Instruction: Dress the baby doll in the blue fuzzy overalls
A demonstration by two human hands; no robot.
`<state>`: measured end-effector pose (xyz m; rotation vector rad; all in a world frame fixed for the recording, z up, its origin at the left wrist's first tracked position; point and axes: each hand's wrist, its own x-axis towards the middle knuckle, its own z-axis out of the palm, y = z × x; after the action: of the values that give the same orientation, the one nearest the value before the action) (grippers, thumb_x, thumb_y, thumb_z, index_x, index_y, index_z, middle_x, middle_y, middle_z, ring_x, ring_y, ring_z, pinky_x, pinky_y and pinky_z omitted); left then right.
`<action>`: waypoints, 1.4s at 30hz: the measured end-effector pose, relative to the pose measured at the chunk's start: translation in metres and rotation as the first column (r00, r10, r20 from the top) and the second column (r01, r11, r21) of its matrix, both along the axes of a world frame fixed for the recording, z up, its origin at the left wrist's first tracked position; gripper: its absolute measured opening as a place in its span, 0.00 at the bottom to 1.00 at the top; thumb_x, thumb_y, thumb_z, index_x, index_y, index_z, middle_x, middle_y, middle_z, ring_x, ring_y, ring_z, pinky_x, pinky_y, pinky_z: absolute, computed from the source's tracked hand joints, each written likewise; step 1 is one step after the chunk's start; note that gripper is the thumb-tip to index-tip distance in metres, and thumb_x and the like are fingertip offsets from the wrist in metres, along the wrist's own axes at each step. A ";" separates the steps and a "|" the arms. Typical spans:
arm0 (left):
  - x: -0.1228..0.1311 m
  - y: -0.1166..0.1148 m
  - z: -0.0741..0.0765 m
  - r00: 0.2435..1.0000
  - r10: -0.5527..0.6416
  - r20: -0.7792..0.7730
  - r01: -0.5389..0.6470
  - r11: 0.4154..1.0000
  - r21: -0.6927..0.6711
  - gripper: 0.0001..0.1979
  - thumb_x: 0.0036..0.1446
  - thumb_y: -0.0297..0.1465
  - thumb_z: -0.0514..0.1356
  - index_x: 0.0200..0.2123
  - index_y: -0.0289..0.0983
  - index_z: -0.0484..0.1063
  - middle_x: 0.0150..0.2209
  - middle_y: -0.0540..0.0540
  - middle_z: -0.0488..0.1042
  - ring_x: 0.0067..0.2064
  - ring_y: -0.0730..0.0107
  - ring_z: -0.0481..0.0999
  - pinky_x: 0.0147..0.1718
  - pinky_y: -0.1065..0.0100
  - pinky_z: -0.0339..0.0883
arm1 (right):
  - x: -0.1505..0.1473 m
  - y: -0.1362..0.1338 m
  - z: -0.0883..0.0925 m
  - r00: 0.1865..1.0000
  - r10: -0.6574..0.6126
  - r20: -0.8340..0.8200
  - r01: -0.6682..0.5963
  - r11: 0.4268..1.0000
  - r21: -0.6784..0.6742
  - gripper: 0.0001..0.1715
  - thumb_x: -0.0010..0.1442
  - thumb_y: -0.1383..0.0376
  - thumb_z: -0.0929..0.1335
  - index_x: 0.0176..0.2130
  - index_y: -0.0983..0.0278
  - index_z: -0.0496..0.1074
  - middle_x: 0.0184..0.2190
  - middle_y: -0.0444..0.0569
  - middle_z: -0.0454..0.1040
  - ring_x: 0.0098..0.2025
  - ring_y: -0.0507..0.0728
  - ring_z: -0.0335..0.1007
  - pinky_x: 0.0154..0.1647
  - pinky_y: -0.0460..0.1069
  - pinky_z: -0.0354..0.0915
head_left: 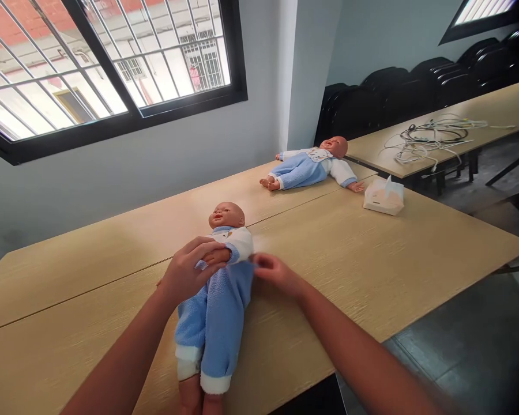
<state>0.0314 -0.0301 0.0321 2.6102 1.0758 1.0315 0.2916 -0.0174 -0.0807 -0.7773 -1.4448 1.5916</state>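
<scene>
A baby doll (225,300) in a white and blue fleecy outfit lies on its back on the light wooden table, its legs toward me. My left hand (194,268) is closed around the doll's hand and cuff, holding that arm bent across its belly. At the doll's side, just below the sleeve, my right hand (277,274) has its thumb and fingers pinched at the edge of the blue clothing. Its fingertips are slightly blurred. The doll's other arm is mostly hidden behind my left hand.
A second, similarly dressed doll (305,167) lies at the table's far end, beside a tissue pack (384,196). Tangled cables (432,138) rest on another table. Stacked black chairs (384,98) stand behind, and a barred window (112,63) is at the left.
</scene>
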 end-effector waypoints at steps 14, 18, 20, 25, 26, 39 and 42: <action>0.082 -0.019 -0.029 0.873 -0.177 -0.455 0.278 0.946 0.166 0.09 0.71 0.30 0.57 0.48 0.43 0.77 0.46 0.47 0.79 0.43 0.63 0.76 0.35 0.65 0.69 | 0.012 -0.052 0.002 0.842 -0.540 0.000 0.521 0.812 -0.261 0.29 0.65 0.41 0.66 0.55 0.56 0.67 0.41 0.47 0.74 0.34 0.56 0.73 0.27 0.48 0.68; 0.102 -0.024 -0.039 0.790 -0.299 -0.536 0.388 0.920 0.059 0.10 0.71 0.31 0.57 0.52 0.39 0.75 0.52 0.44 0.78 0.48 0.61 0.76 0.37 0.64 0.71 | 0.023 -0.069 0.006 0.918 -0.396 0.038 0.379 0.841 -0.387 0.34 0.62 0.46 0.71 0.61 0.56 0.65 0.47 0.51 0.78 0.42 0.59 0.78 0.36 0.51 0.75; 0.089 -0.030 -0.037 0.819 -0.349 -0.456 0.381 0.924 -0.023 0.14 0.70 0.32 0.59 0.57 0.40 0.72 0.54 0.43 0.77 0.51 0.61 0.76 0.43 0.63 0.73 | 0.027 -0.069 0.004 0.917 -0.386 0.096 0.395 0.851 -0.346 0.33 0.59 0.50 0.73 0.59 0.58 0.68 0.48 0.52 0.79 0.45 0.60 0.78 0.41 0.52 0.75; -0.007 -0.071 -0.038 0.986 -0.148 -0.081 0.145 0.989 -0.033 0.10 0.69 0.30 0.60 0.53 0.42 0.73 0.47 0.45 0.79 0.49 0.64 0.78 0.52 0.60 0.72 | 0.035 -0.071 -0.006 0.804 -0.476 0.356 0.512 0.859 -0.006 0.30 0.61 0.50 0.72 0.57 0.63 0.72 0.49 0.56 0.78 0.47 0.63 0.76 0.49 0.58 0.73; -0.029 -0.086 -0.044 0.999 -0.039 -0.009 0.039 0.999 -0.024 0.09 0.68 0.29 0.61 0.50 0.41 0.73 0.45 0.45 0.79 0.48 0.64 0.78 0.51 0.60 0.72 | 0.034 -0.076 -0.005 0.752 -0.514 0.413 0.525 0.845 0.097 0.29 0.62 0.51 0.71 0.56 0.64 0.72 0.50 0.58 0.78 0.47 0.64 0.76 0.49 0.60 0.73; -0.088 -0.178 -0.117 0.905 0.421 -0.059 -0.424 0.884 -0.195 0.11 0.69 0.30 0.58 0.53 0.39 0.70 0.49 0.43 0.78 0.46 0.63 0.79 0.47 0.59 0.76 | -0.101 -0.066 0.057 0.703 -0.368 0.608 -0.421 0.475 0.773 0.23 0.71 0.74 0.61 0.60 0.61 0.73 0.60 0.55 0.73 0.61 0.63 0.66 0.62 0.61 0.64; -0.088 -0.167 -0.111 0.918 0.393 -0.055 -0.396 0.907 -0.143 0.10 0.69 0.29 0.58 0.53 0.39 0.70 0.50 0.43 0.78 0.49 0.63 0.79 0.48 0.61 0.76 | -0.108 -0.034 0.058 0.656 -0.367 0.659 -0.471 0.483 0.738 0.22 0.72 0.73 0.61 0.60 0.61 0.73 0.59 0.55 0.73 0.59 0.63 0.67 0.61 0.61 0.64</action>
<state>-0.0565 -0.1976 -0.0787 2.3422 1.6680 0.9400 0.1832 -0.0510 -0.0228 -0.7362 -2.6067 0.2040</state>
